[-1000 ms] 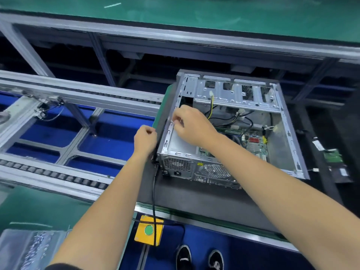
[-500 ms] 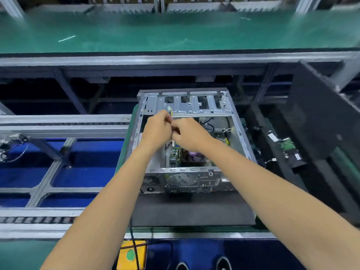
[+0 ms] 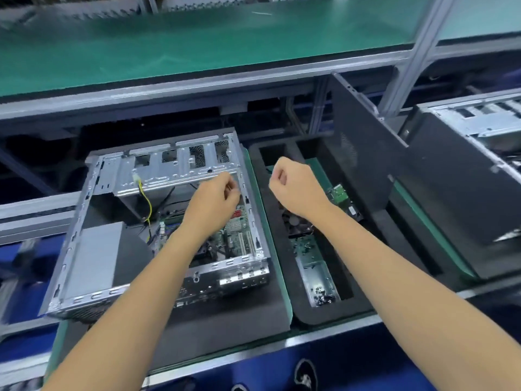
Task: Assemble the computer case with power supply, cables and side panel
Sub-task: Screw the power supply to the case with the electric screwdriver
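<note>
The open metal computer case lies on a black mat with its open side up. Inside it are a grey power supply at the near left, a yellow cable and the green motherboard. My left hand hovers over the case's far right part with its fingers curled, and I see nothing in it. My right hand is a loose fist above the black foam tray to the right, also holding nothing visible. A black side panel leans upright beyond the tray.
The tray holds small screws and a green circuit board. Another case stands at the far right. A green shelf runs overhead at the back, and conveyor rails lie to the left.
The view swung right. Both hands left the cables in the case's middle and parted: the left hand stays over the case's right part, the right hand moved out over the tray.
</note>
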